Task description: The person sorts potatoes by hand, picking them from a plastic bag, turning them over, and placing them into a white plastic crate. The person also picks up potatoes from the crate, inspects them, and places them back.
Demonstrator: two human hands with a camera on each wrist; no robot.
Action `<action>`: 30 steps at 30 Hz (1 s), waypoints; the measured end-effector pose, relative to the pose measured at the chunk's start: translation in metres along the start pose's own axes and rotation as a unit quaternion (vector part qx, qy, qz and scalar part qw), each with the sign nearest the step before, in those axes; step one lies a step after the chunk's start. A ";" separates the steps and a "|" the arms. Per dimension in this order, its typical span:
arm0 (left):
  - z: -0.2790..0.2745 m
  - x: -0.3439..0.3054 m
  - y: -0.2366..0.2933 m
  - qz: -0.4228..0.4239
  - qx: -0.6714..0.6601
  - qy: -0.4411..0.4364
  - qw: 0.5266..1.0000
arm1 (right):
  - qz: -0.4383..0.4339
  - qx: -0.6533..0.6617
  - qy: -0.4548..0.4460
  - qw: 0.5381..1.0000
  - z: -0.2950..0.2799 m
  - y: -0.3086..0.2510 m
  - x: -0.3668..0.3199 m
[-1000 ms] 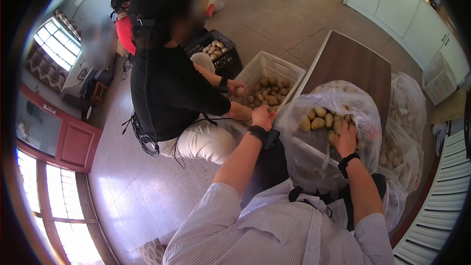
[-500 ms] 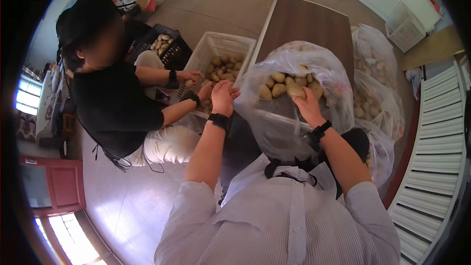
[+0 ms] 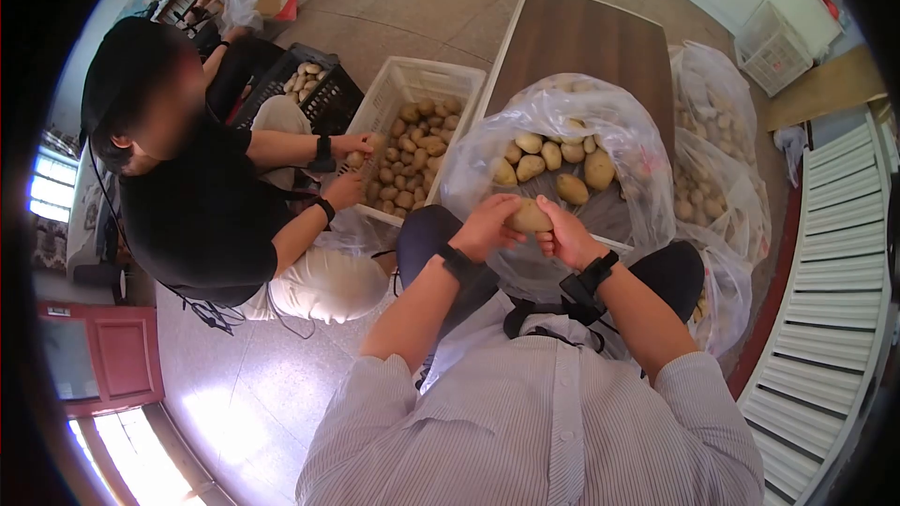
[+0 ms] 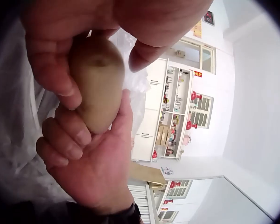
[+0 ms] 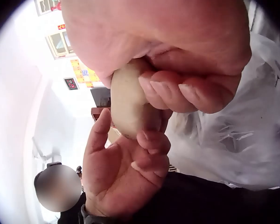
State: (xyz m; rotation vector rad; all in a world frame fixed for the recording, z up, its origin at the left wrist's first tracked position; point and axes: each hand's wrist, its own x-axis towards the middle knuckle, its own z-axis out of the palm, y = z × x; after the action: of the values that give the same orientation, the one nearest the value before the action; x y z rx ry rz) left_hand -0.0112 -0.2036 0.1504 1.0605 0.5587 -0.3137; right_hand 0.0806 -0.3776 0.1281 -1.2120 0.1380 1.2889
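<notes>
Potato is the thing you have. It sits between your two hands, low in front of you, just at the near edge of the big clear bag.

That bag is the biggest thing near you. It is soft and crinkly, and it has many more potatoes inside. Behind it is the brown tabletop. To your left, a white crate holds potatoes too, and another person reaches into it.

Now your hands. Your left hand curls round one end of the potato, with thumb and fingers bent over it. Your right hand curls round the other end, and its fingers press on the side. Both hands hold the potato and nothing else.

The potato looks hard and smooth, and I think it is a bit heavy for its size. It will not bend or squash. Its skin may be dusty, so it could slip. Hold it round the fat middle with your whole hand, not just by a tip.
</notes>
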 end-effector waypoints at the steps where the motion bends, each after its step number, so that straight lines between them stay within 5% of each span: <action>1: 0.001 0.000 -0.001 0.002 0.000 0.003 1.000 | 0.008 -0.002 -0.002 1.000 0.002 -0.002 -0.003; 6: -0.007 0.001 -0.004 0.034 -0.052 -0.053 0.997 | -0.007 -0.025 0.031 0.999 0.010 -0.001 -0.003; 9: -0.014 0.003 -0.001 0.081 -0.110 -0.003 0.991 | -0.093 -0.085 0.113 0.986 -0.002 0.010 0.011; 11: -0.023 0.003 0.011 0.117 -0.129 0.024 0.984 | -0.240 -0.252 0.171 0.922 -0.016 0.020 0.023; 12: -0.031 0.002 0.018 0.151 -0.150 0.050 0.976 | -0.241 -0.252 0.171 0.921 -0.024 0.024 0.025; 14: -0.056 0.008 0.028 0.169 -0.169 0.044 0.970 | -0.341 -0.439 0.223 0.801 -0.031 0.027 0.023; 20: -0.126 0.027 0.050 0.203 -0.227 0.206 0.930 | -0.279 -0.530 0.241 0.763 -0.047 0.038 0.015; 24: -0.173 0.035 0.045 0.111 -0.270 0.256 0.922 | -0.281 -0.526 0.244 0.765 -0.058 0.049 0.021; 26: -0.186 0.033 0.040 -0.025 -0.235 0.293 0.926 | -0.285 -0.523 0.242 0.765 -0.060 0.051 0.022; 30: -0.210 0.036 0.020 -0.066 -0.265 0.234 0.933 | -0.288 -0.522 0.233 0.768 -0.063 0.051 0.019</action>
State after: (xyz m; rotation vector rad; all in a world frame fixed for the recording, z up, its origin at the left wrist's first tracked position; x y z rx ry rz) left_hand -0.0304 -0.0074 0.0672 0.5636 1.0792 -0.0116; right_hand 0.0808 -0.4219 0.0574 -2.2847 -0.6542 0.4099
